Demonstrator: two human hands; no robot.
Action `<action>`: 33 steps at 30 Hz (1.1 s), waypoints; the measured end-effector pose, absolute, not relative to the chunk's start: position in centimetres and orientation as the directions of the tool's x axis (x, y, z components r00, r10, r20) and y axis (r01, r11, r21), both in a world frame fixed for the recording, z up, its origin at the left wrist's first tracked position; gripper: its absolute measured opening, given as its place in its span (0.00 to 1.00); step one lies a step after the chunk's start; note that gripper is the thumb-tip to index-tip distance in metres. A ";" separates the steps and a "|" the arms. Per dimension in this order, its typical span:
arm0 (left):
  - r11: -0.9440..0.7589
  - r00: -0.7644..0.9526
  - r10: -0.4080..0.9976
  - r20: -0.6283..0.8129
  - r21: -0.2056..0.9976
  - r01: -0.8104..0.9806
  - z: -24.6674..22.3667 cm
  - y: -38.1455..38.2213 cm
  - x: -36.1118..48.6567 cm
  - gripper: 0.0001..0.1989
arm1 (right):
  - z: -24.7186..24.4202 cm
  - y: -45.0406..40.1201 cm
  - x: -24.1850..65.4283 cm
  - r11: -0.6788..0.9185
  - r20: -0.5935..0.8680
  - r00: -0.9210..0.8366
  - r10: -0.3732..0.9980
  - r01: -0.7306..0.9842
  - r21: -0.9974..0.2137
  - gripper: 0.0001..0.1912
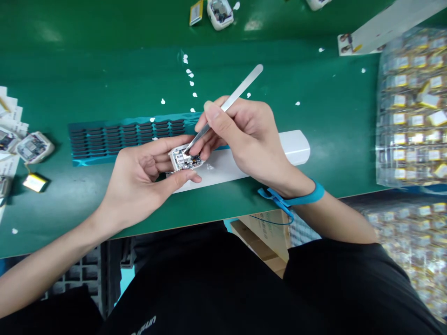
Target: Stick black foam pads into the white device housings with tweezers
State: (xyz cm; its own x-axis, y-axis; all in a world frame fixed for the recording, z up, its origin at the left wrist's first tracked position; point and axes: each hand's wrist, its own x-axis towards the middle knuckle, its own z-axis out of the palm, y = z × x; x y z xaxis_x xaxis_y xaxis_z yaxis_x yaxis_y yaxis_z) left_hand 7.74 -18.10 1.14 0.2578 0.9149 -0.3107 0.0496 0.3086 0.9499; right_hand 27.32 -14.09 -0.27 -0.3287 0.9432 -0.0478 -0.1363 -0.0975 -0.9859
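My left hand (139, 179) grips a small white device housing (176, 160) by its edges, its open side up so the circuit board inside shows. In my right hand (244, 135) are metal tweezers (240, 89), slanting down with their tips at the board. Whether the tips pinch anything is too small to tell. A blue strap (307, 195) circles my right wrist. Beneath both hands lies a long white sheet (296, 146). Just behind my left hand is a blue film (78, 158) carrying rows of black strips (111, 136).
Small white stickers (191, 75) dot the green table (104, 74). Open housings (35, 147) and a battery (36, 182) lie at left; another housing (220, 14) and battery (196, 13) are at the back. Clear trays (401, 116) of batteries stand right, near a white bracket (384, 28).
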 end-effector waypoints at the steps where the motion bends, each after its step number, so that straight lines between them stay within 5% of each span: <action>1: 0.308 0.258 0.915 -0.311 0.950 0.052 1.2 -18.1 7.8 0.23 | -0.3 -14.1 27.3 -0.095 -0.044 -0.328 0.944 -0.143 -0.985 0.21; 16: 0.267 0.253 0.928 -0.275 0.961 0.065 1.1 -18.1 7.8 0.20 | -0.8 -14.5 27.0 -0.027 0.005 -0.282 0.959 -0.109 -0.994 0.23; 24: 0.231 0.216 0.946 -0.241 0.970 0.073 0.9 -18.0 7.5 0.13 | -0.5 -15.2 26.9 0.092 0.120 -0.224 0.967 -0.130 -0.987 0.15; 28: 0.049 0.131 0.990 -0.059 0.996 0.073 0.7 -17.1 6.6 0.08 | -0.5 -14.7 27.3 0.242 0.246 -0.095 0.965 -0.051 -0.969 0.12; 33: -0.141 0.047 0.990 0.133 0.955 0.261 -0.3 -15.6 5.0 0.08 | -1.3 -13.0 28.3 0.311 0.288 -0.182 0.940 0.112 -0.944 0.14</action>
State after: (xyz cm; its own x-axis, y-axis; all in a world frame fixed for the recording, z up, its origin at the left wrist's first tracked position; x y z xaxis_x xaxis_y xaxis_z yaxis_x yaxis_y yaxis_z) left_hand 5.03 -15.56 -0.31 0.0474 0.9900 0.1331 0.2608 -0.1409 0.9550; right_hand 28.33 -13.01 -1.34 -0.1816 0.9402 0.2882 0.1117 0.3109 -0.9439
